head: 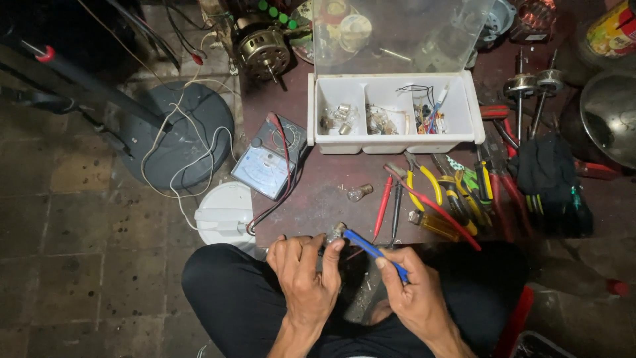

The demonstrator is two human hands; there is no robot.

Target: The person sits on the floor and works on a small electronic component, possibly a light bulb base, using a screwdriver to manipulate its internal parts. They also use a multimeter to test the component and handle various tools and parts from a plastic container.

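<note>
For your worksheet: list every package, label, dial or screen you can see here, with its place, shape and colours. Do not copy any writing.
Analog meter: on the table left of the white box, slanted grey case, pale blue dial face.
Can: top right corner, round, yellow, red and green label.
Compartment box: top centre, white, clear lid raised.

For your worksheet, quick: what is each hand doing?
Left hand: closed on small glass bulb.
Right hand: closed on blue-handled probe.

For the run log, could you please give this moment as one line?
left hand: holds bulb | right hand: blue tool to bulb | nearby: meter, tray
</note>
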